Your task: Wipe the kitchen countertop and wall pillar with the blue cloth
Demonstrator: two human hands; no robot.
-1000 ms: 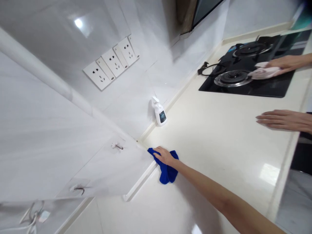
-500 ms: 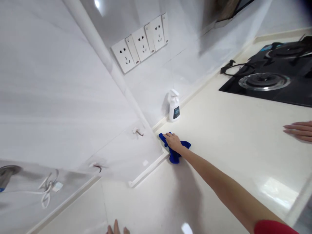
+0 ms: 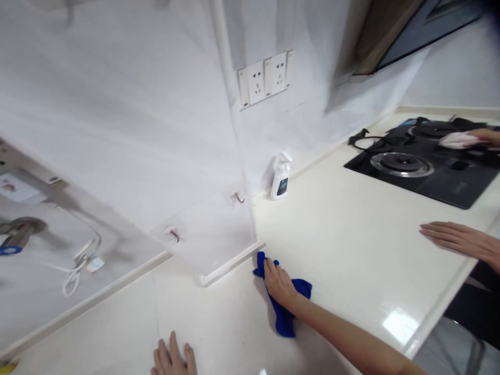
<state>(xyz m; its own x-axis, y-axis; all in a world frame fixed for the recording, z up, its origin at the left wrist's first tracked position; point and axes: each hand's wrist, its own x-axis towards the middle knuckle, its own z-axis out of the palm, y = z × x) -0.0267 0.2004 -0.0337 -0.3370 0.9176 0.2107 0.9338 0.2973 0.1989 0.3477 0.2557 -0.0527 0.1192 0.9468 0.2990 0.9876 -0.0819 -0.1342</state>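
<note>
My right hand (image 3: 280,284) presses a blue cloth (image 3: 287,320) onto the pale countertop (image 3: 344,245), just in front of the corner where the boxed-in wall ends. Its fingers are bent over the cloth, which is bunched under them and spreads out beneath the wrist. At the bottom of the view my left hand (image 3: 174,357) lies on the counter with its fingers spread, holding nothing. Behind the cloth, against the wall, stands a white spray bottle (image 3: 280,177) with a dark label.
At right another person's hand (image 3: 457,238) rests flat on the counter; that person's other hand (image 3: 488,136) holds a pale cloth (image 3: 459,140) over the black gas hob (image 3: 449,179). Wall hooks (image 3: 172,233), sockets (image 3: 257,83), a tap (image 3: 21,234) and a white cable (image 3: 72,278) are around.
My right hand has drawn the blue cloth back from the wall corner, toward me. More of my left hand shows. The view has shifted, bringing the co-worker's cloth-holding hand over the hob into sight.
</note>
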